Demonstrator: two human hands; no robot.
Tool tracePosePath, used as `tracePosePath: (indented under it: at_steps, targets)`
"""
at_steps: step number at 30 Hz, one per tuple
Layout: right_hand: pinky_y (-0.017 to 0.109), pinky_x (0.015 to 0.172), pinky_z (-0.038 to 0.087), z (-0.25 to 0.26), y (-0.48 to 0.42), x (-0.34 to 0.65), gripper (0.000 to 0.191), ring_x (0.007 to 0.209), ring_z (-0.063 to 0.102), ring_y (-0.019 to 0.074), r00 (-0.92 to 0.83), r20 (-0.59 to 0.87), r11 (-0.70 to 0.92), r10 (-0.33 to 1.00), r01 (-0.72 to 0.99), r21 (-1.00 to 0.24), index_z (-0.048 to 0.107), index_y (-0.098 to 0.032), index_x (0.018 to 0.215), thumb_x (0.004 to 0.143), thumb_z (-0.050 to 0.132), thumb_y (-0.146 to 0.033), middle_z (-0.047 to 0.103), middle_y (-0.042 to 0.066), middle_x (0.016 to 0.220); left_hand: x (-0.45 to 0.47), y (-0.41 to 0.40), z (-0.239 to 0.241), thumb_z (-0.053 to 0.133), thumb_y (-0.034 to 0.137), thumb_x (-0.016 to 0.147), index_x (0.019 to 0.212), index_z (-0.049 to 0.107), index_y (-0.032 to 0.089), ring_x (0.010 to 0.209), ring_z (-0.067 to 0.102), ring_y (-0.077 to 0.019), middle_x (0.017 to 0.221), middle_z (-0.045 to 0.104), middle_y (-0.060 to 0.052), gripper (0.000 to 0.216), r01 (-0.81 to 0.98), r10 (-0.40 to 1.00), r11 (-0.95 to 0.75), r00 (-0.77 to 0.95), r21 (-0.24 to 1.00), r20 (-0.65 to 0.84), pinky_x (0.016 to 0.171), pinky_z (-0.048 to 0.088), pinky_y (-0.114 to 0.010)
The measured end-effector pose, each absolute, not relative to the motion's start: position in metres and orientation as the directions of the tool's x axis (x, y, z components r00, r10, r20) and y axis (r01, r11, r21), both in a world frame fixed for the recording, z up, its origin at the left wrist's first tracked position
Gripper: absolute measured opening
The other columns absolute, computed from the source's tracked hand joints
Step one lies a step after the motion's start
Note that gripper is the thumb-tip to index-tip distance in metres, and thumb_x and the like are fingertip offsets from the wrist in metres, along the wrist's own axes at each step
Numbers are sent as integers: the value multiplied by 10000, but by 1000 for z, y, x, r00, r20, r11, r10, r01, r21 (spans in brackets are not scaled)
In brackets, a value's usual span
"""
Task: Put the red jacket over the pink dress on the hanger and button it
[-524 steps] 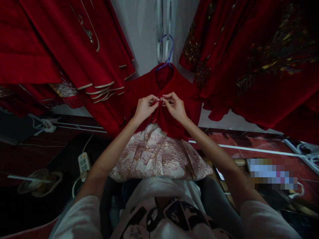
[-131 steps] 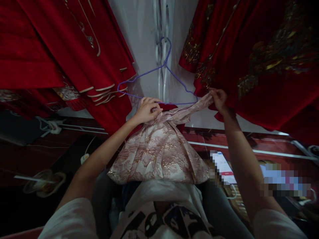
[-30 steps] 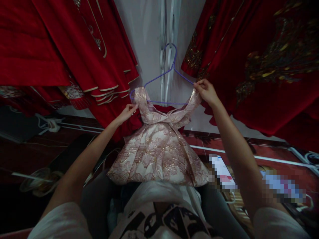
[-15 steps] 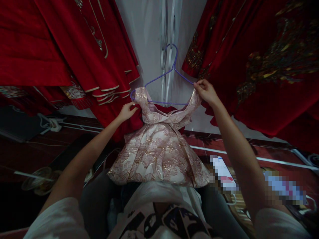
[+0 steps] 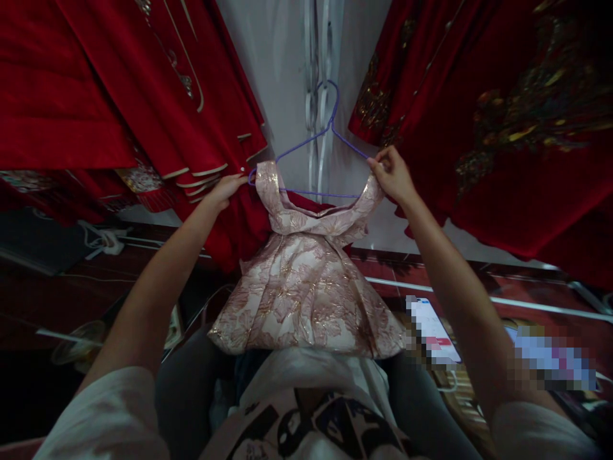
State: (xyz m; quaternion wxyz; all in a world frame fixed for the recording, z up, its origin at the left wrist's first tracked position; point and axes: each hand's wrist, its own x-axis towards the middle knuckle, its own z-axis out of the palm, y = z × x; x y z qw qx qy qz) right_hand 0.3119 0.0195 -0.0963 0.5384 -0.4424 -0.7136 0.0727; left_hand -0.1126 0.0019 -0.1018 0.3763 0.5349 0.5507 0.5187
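Note:
A small pale pink dress (image 5: 301,287) with a gold-threaded floral pattern hangs from a purple hanger (image 5: 306,140), its skirt spread above my lap. The left shoulder strap sits over the hanger's left arm. My left hand (image 5: 228,190) is closed at the hanger's left end, just beside that strap. On the other side, my right hand (image 5: 393,176) pinches the right shoulder strap where it meets the hanger's right end, which the fingers hide. The hanger's hook lies against a pale upright rail or chain (image 5: 316,108).
Red garments with gold trim (image 5: 191,128) hang on the left, and embroidered red ones (image 5: 502,160) on the right. A lit phone (image 5: 433,329) and a second blurred screen (image 5: 555,358) lie at the lower right. A white bar (image 5: 527,309) runs low across the floor.
My left hand has moved up from beside the dress's left strap to the hanger's left end. The right hand keeps its pinch; dress and hanger have shifted slightly up.

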Motion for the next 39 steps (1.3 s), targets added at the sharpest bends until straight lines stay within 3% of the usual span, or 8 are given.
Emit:
tracePosePath:
  at_steps: [4,9,12,15,22,28,34,39]
  targets:
    - [418,753,505,-93,20,318,485,837,610,243,-52,721,622,691,551,-557,581,-265,958,780,525,-713,633,54,826,-108,3,-100,730,366,661,936,694,165,790,669,-199,852,719,-65,342,180,975,-117,-167,977,147,799,536,-363]
    - [421,780,491,-90,19,325,440,815,595,228,-47,743,617,668,594,-517,593,-257,944,801,540,-670,624,40,828,-82,25,-72,705,351,710,850,655,123,899,620,-191,861,663,-49,273,431,792,-348,-340,833,507,874,489,-333]
    - [432,821,471,-87,10,324,418,852,602,246,-9,756,585,654,641,-498,590,-258,919,823,519,-659,627,50,840,-70,26,-57,664,380,763,838,614,136,974,586,-214,889,622,-52,261,570,660,-377,-386,730,644,912,456,-342]
    - [465,864,450,-84,-1,318,412,903,605,274,17,768,560,640,675,-481,578,-263,923,844,486,-657,630,60,858,-73,6,-53,677,358,746,817,579,165,1010,560,-239,865,594,-53,228,672,644,-339,-344,659,683,942,424,-356]
    - [486,898,423,-81,-11,310,418,920,599,287,16,777,561,629,683,-468,557,-255,907,856,458,-658,621,69,855,-80,-46,-59,669,268,688,679,526,167,976,552,-265,666,458,-21,175,836,798,-268,-86,478,596,956,376,-366]
    - [424,828,437,-94,-10,300,467,847,590,243,24,759,544,650,682,-488,535,-224,940,871,413,-670,605,71,849,-24,-29,-43,531,326,852,787,571,172,947,568,-213,740,532,-24,172,751,709,-471,12,462,705,915,404,-348]
    - [296,656,434,-101,16,295,456,678,547,163,5,626,505,780,586,-634,532,-202,771,898,409,-622,529,9,665,-2,-15,-45,535,366,871,906,614,211,1124,509,-250,1060,595,-68,177,778,682,-505,94,374,726,988,375,-420]
    - [267,533,429,-67,45,297,372,513,516,127,-247,187,302,951,605,-737,560,-163,629,829,642,-467,530,-9,516,-22,3,-50,490,309,855,773,634,180,1056,536,-238,927,622,-62,209,787,744,-543,290,291,602,990,395,-405]
